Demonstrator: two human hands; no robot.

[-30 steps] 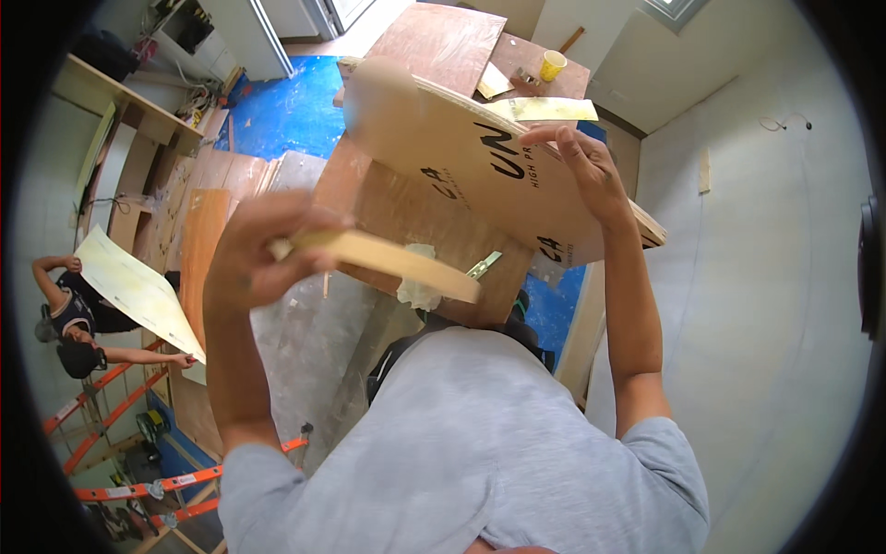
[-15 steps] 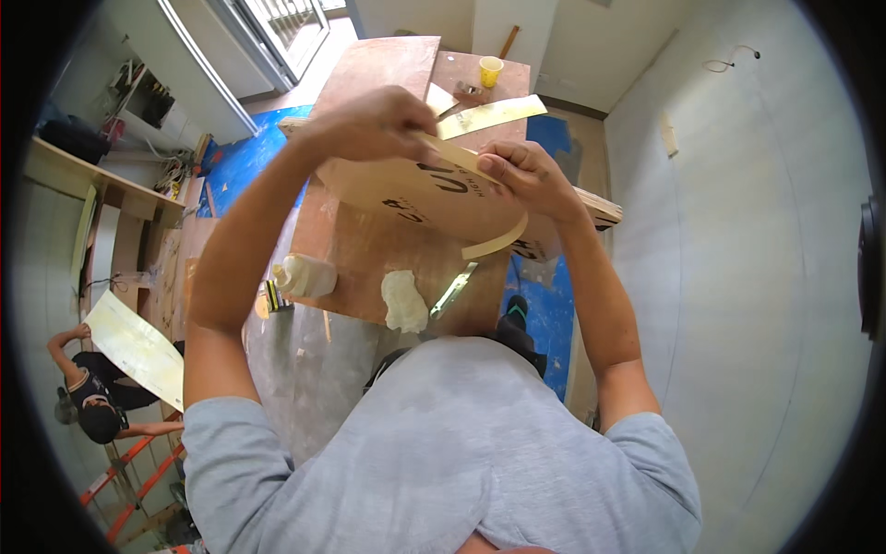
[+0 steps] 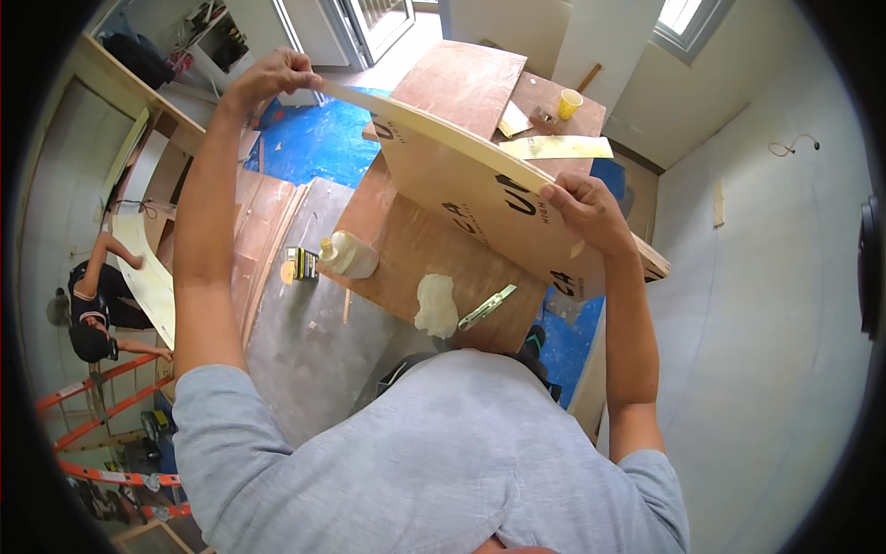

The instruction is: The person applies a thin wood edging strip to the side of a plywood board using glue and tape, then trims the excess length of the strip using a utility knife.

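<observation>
A tan board with dark printed lettering (image 3: 489, 208) stands tilted on its edge over the work table. Along its upper edge runs a thin, pale edge-banding strip (image 3: 434, 127). My left hand (image 3: 275, 78), fingers closed, pinches the strip's far end beyond the board's left corner. At the board's right part, my right hand (image 3: 587, 210) is closed on the strip at the top edge, thumb on top. Nearer me on the table lie a utility knife (image 3: 487, 307) and a crumpled whitish cloth (image 3: 437, 306). A whitish bottle (image 3: 350, 255) lies left of them.
Further back are a yellow cup (image 3: 569, 102), a pale curved offcut (image 3: 558, 148) and a reddish-brown panel (image 3: 461, 78). A small black-and-yellow box (image 3: 301, 265) sits left of the bottle. At far left, another person (image 3: 97, 305) handles a pale sheet beside orange ladders (image 3: 101, 383).
My left hand has moved left and away from my right, drawing the strip out along the board's edge. The strip's hanging curl is gone. The other person's sheet has shifted.
</observation>
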